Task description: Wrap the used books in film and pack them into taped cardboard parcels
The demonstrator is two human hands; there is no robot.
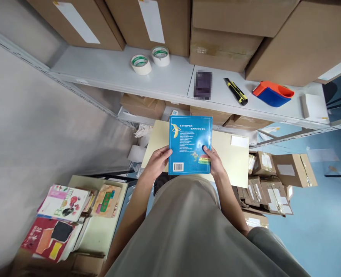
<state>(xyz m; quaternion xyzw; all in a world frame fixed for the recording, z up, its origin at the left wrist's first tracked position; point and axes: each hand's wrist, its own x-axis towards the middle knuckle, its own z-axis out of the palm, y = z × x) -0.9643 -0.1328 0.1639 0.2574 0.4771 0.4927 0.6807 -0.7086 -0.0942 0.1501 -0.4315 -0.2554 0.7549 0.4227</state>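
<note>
A blue book (190, 144) with a banana drawing and a barcode on its cover is held up in front of my body. My left hand (158, 162) grips its left edge, thumb on the cover. At the lower right edge, my right hand (215, 159) pinches the book with the thumb over the cover; the other fingers of both hands are mostly hidden behind it. Beneath the book is a pale yellow tabletop (234, 165), with a white label (239, 141) lying on its right part.
Tape rolls (141, 64), a utility knife (236, 91) and an orange-and-blue tape dispenser (273, 93) lie on the grey shelf (107, 73) ahead, before large cartons (156, 23). Stacked books (63, 204) stand at lower left. Taped boxes (274, 184) are piled at right.
</note>
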